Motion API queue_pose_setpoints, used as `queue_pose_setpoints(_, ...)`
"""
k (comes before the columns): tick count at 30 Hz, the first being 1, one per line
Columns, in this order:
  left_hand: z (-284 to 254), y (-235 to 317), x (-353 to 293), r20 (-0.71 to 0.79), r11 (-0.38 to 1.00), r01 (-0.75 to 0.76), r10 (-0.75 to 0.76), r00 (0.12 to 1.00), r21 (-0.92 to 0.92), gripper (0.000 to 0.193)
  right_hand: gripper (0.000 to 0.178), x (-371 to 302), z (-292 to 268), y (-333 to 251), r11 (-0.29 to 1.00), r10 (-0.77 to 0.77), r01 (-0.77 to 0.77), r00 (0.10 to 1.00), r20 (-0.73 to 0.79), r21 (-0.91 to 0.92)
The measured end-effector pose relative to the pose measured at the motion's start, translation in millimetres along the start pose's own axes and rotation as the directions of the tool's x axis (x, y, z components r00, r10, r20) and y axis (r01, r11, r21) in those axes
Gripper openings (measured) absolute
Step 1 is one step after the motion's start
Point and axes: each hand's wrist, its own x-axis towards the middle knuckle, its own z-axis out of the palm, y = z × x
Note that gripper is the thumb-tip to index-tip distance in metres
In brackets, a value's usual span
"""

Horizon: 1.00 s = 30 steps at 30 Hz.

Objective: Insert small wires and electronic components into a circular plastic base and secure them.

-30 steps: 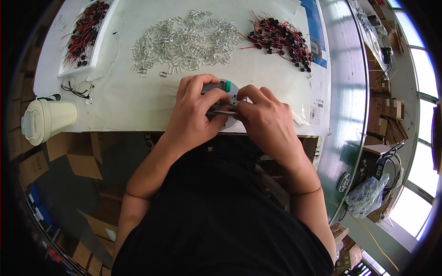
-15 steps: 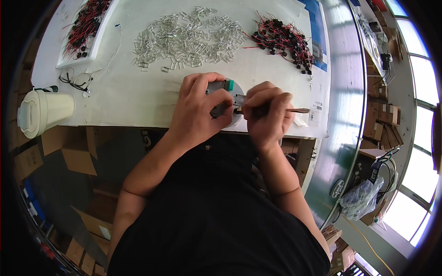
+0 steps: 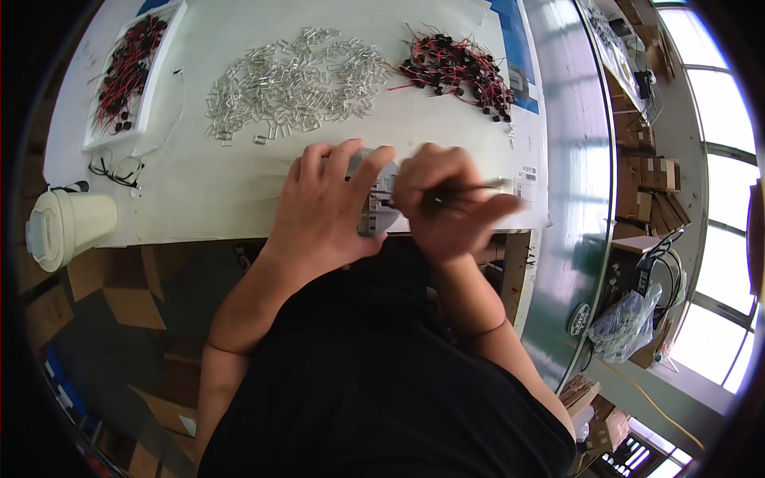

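"What's over there on the left?"

"A pale tub with a lid (image 3: 76, 227), on the white table (image 3: 231, 187). Next comes a pair of glasses (image 3: 115, 169), just below a white tray (image 3: 153, 88). The tray has lots of black bits with red wires (image 3: 127, 72) in it."

"And the shiny heap (image 3: 299, 88)?"

"Little bent pieces, all in a mess. Nearer us is the left hand (image 3: 323, 199)."

"Is it holding something?"

"Yes, a grey thing (image 3: 381, 220). The fingers go over the top, and the thumb is at the bottom. It's close to the front edge of the table, between the two hands."

"What about the right hand (image 3: 438, 207)?"

"It's all blurry — but I can see it's curled around a thin stick (image 3: 482, 186). One end pokes out to the right. I can't tell if the other end touches the grey thing."

"And past that?"

"Another heap of black bits and red wires (image 3: 458, 72) — farther back, beside a blue sheet (image 3: 522, 84)."
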Motion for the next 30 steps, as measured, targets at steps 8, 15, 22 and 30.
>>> queue_pose_setpoints(8, 23.6, -26.6, -0.8, -0.406, 0.901, -0.322, 0.189, 0.894, -0.289, 0.103, 0.049, 15.9, -30.9, -73.9, 0.773, 0.164, -0.195, 0.981, -0.107, -0.603)
queue_pose_setpoints(15, 3.5, -22.4, -24.1, -0.244, 0.942, -0.087, 0.006, 0.97, -0.325, 0.108, 0.036, 13.5, -29.8, -49.5, 0.031, 0.393, 0.061, 0.917, 0.069, -0.998)
queue_pose_setpoints(22, -4.3, -34.6, -22.6, -0.017, 0.93, 0.099, -0.112, 0.994, -0.354, 0.114, 0.034, 19.9, -8.4, -43.1, -0.002, 0.459, 0.145, 0.879, 0.128, -0.989)
queue_pose_setpoints(30, 8.7, -37.3, -9.8, -0.132, 0.966, 0.031, -0.067, 0.989, -0.255, 0.107, 0.034, 24.0, -3.8, -34.9, -0.126, 0.512, 0.227, 0.849, 0.133, -0.966)
